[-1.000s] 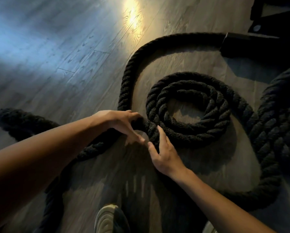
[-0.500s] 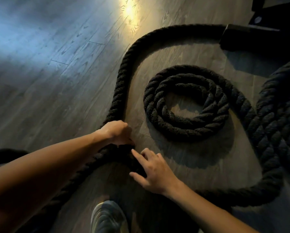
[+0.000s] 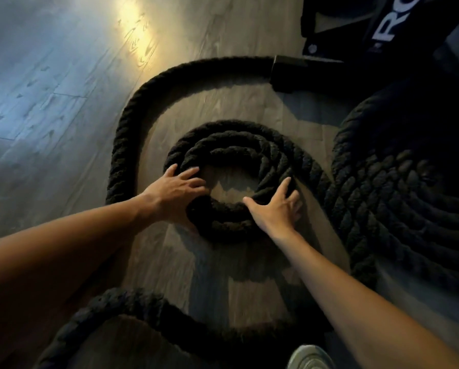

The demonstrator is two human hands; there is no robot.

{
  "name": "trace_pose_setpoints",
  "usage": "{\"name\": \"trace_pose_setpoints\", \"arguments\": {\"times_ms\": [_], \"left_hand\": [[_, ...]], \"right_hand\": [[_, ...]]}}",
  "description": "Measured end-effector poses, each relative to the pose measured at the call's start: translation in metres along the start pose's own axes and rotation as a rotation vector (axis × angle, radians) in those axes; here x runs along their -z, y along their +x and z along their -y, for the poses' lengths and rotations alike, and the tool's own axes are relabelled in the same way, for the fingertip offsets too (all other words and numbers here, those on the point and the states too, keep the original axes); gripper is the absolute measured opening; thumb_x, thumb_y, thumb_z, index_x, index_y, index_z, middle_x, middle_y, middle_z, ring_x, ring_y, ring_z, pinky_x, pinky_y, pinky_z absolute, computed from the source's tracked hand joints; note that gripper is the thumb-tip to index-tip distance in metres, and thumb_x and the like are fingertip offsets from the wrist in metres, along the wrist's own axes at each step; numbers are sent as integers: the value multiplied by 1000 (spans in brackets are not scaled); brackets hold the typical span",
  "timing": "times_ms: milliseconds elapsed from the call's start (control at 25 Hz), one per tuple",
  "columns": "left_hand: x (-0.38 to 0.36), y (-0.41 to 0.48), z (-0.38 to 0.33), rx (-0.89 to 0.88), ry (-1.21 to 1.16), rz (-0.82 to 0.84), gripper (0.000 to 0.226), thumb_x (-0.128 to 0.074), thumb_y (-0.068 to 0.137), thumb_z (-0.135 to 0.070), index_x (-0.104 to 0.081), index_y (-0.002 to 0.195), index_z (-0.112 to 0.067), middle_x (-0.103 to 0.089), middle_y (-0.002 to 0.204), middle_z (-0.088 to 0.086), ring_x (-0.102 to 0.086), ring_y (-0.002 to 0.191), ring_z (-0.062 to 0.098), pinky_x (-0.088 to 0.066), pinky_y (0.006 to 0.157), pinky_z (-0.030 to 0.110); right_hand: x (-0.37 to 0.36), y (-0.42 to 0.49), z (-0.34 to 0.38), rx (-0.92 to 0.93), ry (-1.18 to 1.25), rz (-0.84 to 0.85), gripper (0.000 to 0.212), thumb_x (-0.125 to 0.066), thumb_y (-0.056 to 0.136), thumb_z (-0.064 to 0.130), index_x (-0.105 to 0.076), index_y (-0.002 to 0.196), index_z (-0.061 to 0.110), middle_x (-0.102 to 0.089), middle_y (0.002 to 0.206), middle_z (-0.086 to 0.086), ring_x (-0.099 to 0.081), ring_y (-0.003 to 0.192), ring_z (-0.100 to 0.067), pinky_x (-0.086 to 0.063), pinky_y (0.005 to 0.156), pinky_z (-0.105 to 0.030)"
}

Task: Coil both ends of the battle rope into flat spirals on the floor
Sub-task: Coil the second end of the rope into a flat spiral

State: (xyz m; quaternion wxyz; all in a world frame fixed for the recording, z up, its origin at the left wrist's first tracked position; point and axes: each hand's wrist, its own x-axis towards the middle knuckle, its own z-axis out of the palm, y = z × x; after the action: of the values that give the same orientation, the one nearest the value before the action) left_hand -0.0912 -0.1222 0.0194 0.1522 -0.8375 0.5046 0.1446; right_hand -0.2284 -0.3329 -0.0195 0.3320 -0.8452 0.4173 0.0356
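Observation:
A thick black battle rope lies on the wood floor. Its small spiral (image 3: 239,145) of about three turns sits in the middle, with bare floor at its centre. My left hand (image 3: 176,191) lies flat on the spiral's left side, fingers spread. On the right side of the spiral rests my right hand (image 3: 277,206), palm down with its fingers apart. A loose run of rope (image 3: 127,123) arcs around the spiral's left and far side. Another stretch of rope (image 3: 132,304) curves across the floor near me. A larger, tight coil (image 3: 399,198) lies at the right, partly in shadow.
A black equipment base (image 3: 303,73) with white lettering stands at the far right, where the rope ends in a black sleeve. My shoe (image 3: 311,356) shows at the bottom edge. Bare wood floor (image 3: 50,89) stretches to the left.
Both hands have left the loose rope near me and moved forward onto the small spiral, one on each side. The loose rope now lies lower in view.

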Motion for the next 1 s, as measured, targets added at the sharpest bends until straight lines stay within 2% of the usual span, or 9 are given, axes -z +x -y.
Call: {"name": "trace_pose_setpoints", "arguments": {"times_ms": [160, 240, 360, 520, 640, 720, 840, 920, 1000], "left_hand": [[-9, -15, -48, -40, -78, -177, 90, -30, 66, -99, -60, 121, -34, -63, 115, -7, -59, 114, 22, -36, 102, 47], [-16, -22, -82, -111, -197, -115, 85, -32, 74, -94, -57, 126, -32, -63, 113, -7, -61, 110, 20, -40, 95, 41], [-22, -34, -98, -228, -199, -2, 91, -33, 77, -89, -41, 147, -31, -62, 124, -9, -55, 117, 16, -40, 100, 39], [-26, -61, -64, -277, -116, -209, 61, -39, 89, -76, -56, 131, -35, -64, 114, -7, -54, 115, 19, -34, 109, 46], [-22, -67, -21, -163, -118, -381, 36, -47, 98, -54, -60, 126, -36, -61, 122, -3, -55, 119, 24, -41, 102, 44], [-15, -54, 5, -175, 6, -297, 42, -53, 95, -43, -52, 137, -39, -52, 139, 0, -47, 131, 27, -42, 103, 44], [1, -20, 19, -376, 267, -85, 60, -63, 90, -49, -40, 145, -43, -36, 155, -3, -22, 149, 25, -28, 115, 50], [5, 0, 18, -479, 370, 61, 54, -53, 93, -53, -38, 144, -41, -35, 155, -7, -13, 153, 21, -19, 118, 52], [5, 3, 13, -515, 402, 57, 51, -40, 96, -60, -41, 140, -35, -42, 147, -7, -24, 149, 21, -28, 114, 49]], "right_hand": [[34, 46, 3, 237, -245, 97, 106, -70, 75, 61, -16, 159, 27, -23, 160, -10, -17, 145, -35, -20, 115, -53], [49, 60, 15, 483, -464, 188, 94, -72, 76, 58, -28, 155, 33, -25, 158, -3, -19, 142, -35, -22, 112, -52], [44, 55, 37, 744, -584, 245, 77, -72, 78, 45, -43, 149, 34, -25, 157, 0, -23, 138, -35, -24, 109, -52], [13, 27, 19, 599, -500, 145, 85, -71, 82, 45, -27, 155, 35, -13, 162, -8, -18, 142, -37, -28, 111, -54], [2, 7, -1, 414, -348, 50, 98, -73, 77, 54, -17, 155, 34, -12, 160, -12, -18, 142, -39, -36, 107, -55], [1, 0, -10, 415, -282, 38, 96, -73, 75, 56, -24, 153, 32, -10, 163, -9, -14, 146, -35, -36, 109, -54], [9, -4, -24, 507, -228, 60, 85, -75, 74, 51, -40, 148, 30, -15, 164, -7, -17, 149, -31, -32, 116, -50], [22, 2, -29, 547, -180, 110, 76, -76, 74, 49, -49, 143, 30, -24, 160, -6, -24, 145, -29, -34, 113, -46], [37, 9, -31, 554, -69, 105, 63, -72, 77, 48, -59, 135, 28, -39, 151, -5, -36, 139, -30, -36, 110, -45]]}}
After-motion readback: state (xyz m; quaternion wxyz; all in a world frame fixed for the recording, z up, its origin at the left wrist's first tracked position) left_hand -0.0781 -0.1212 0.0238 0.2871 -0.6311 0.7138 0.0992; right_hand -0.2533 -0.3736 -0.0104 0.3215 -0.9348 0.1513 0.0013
